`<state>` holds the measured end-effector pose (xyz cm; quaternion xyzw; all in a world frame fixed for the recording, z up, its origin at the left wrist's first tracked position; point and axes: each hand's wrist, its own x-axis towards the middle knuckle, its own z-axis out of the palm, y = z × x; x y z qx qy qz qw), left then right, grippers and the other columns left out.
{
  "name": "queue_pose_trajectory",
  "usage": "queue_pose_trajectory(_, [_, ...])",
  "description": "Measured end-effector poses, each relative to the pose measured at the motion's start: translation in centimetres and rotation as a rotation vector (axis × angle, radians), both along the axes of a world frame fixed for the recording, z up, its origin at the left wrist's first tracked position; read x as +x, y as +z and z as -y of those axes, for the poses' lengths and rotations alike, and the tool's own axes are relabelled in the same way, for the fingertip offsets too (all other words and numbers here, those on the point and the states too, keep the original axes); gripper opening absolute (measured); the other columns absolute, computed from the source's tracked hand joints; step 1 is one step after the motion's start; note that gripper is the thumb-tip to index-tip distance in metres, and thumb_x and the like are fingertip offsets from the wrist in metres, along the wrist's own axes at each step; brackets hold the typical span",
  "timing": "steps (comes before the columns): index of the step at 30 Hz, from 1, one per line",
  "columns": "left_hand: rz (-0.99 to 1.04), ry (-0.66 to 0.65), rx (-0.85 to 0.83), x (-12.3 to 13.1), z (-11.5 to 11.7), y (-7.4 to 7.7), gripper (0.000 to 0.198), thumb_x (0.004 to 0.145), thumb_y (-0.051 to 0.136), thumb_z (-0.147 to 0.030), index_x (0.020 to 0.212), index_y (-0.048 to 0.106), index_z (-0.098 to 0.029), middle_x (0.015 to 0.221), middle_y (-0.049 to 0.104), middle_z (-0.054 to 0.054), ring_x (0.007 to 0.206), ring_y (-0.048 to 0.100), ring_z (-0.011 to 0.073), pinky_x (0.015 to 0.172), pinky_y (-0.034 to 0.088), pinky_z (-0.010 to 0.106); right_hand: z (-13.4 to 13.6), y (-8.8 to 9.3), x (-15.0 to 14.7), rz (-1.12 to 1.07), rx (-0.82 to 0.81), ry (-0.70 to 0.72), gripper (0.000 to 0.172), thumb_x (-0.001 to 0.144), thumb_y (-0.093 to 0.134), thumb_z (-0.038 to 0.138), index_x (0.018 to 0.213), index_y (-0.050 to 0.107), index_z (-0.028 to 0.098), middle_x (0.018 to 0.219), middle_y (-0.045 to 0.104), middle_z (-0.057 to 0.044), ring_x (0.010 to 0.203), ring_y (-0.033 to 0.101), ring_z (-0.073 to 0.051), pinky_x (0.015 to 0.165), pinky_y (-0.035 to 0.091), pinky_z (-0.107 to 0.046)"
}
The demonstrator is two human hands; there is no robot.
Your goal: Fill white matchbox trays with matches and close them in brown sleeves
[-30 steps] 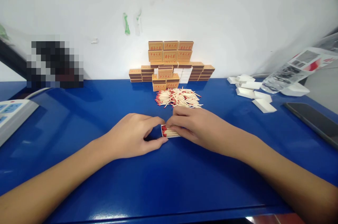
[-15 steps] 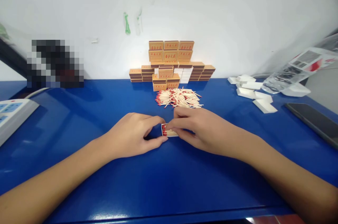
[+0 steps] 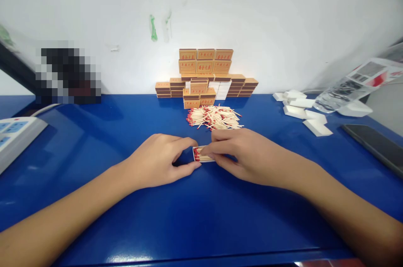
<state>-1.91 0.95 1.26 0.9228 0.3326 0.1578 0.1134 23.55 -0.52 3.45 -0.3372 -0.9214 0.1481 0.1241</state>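
A small white matchbox tray (image 3: 206, 161) lies on the blue table in front of me, with red-headed matches (image 3: 201, 157) laid lengthwise in it. My left hand (image 3: 163, 160) holds the tray's left end between thumb and forefinger. From the other side, my right hand (image 3: 241, 153) reaches over the tray, fingers bent together and tips on the matches. It covers the tray's right end. Just beyond the hands is a loose heap of matches (image 3: 217, 117). Behind that, yellow-and-brown matchboxes (image 3: 204, 66) are stacked against the wall, with several white trays (image 3: 223, 89) among them.
To the right lie white empty trays (image 3: 317, 127), a clear plastic bottle (image 3: 333, 95) on its side and a dark phone (image 3: 374, 143). A white power strip (image 3: 22, 137) is at the left edge. A blurred-out dark object (image 3: 69, 74) stands behind it.
My right hand has shifted slightly to the right along the tray, showing more of the matches. My left hand stays on the tray's end. The view has moved slightly.
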Motion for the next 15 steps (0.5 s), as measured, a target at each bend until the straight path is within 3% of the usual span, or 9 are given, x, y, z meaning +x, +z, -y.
queue_pose_trajectory(5, [0.002, -0.003, -0.002, 0.04, -0.03, 0.02, 0.029, 0.097, 0.069, -0.039, 0.118, 0.073, -0.021, 0.065, 0.059, -0.005, 0.055, 0.056, 0.0120, 0.056, 0.038, 0.024, -0.02, 0.19, 0.14, 0.006, 0.001, -0.017, 0.027, 0.104, 0.051, 0.015, 0.099, 0.077, 0.018, 0.087, 0.062, -0.004, 0.071, 0.056, -0.015, 0.066, 0.037, -0.031])
queue_pose_trajectory(10, [-0.020, 0.011, -0.010, 0.05, -0.08, 0.08, 0.029, 0.096, 0.070, -0.040, 0.117, 0.074, -0.021, 0.065, 0.059, -0.005, 0.056, 0.056, 0.0126, 0.056, 0.038, 0.025, -0.15, 0.21, 0.40, 0.044, -0.008, 0.027, 0.033, 0.105, 0.048, 0.013, 0.115, 0.079, 0.022, 0.086, 0.060, -0.003, 0.070, 0.054, -0.015, 0.065, 0.036, -0.030])
queue_pose_trajectory(15, [-0.036, 0.021, 0.004, 0.01, -0.12, 0.13, 0.028, 0.097, 0.068, -0.041, 0.117, 0.074, -0.022, 0.067, 0.061, -0.004, 0.057, 0.058, 0.0133, 0.056, 0.039, 0.025, -0.21, 0.21, 0.46, 0.059, 0.017, 0.036, 0.035, 0.103, 0.050, 0.010, 0.115, 0.079, 0.024, 0.083, 0.059, -0.002, 0.067, 0.052, -0.014, 0.063, 0.034, -0.030])
